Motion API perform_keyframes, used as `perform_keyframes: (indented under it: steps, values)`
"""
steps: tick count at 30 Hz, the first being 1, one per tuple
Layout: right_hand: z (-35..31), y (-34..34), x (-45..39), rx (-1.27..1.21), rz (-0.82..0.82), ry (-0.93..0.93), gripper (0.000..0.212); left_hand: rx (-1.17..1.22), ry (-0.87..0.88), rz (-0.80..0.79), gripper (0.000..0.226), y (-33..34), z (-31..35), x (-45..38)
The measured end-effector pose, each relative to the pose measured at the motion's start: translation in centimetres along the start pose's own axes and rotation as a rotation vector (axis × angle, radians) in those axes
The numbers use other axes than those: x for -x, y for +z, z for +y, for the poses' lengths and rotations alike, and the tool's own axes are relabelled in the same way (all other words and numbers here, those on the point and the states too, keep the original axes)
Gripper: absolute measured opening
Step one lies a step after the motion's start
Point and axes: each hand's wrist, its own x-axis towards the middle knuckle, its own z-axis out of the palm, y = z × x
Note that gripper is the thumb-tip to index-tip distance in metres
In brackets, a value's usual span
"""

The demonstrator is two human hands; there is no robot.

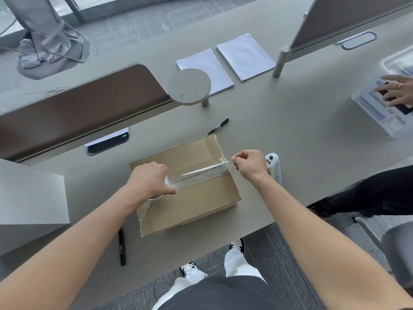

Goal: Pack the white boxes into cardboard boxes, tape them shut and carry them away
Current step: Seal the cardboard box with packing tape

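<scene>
One cardboard box (190,189) sits closed at centre frame on the grey table (290,130), near its lower edge, its long axis running lower left to upper right. A strip of clear tape (201,174) lies along the flap seam on that same line. The left hand (148,181) grasps the tape roll (159,193) at the box's left end. The right hand (248,164) pinches the tape's free end over the right end. Two white boxes (245,55) lie flat at upper centre. Two black pens (121,246) and one white controller (273,167) rest near the box.
</scene>
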Motion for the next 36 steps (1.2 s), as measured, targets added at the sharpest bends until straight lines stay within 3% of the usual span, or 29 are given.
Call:
perform_keyframes:
  steps: [12,36]
  values:
    - [1.0,0.5,-1.1,0.017,-0.027,0.076,0.016,-0.067,-0.009,-0.027,0.044,0.2,1.3,-0.7]
    - [1.9,1.3,-1.7,-0.246,-0.127,0.138,0.019,-0.028,-0.020,-0.003,0.041,0.7,1.5,-0.5]
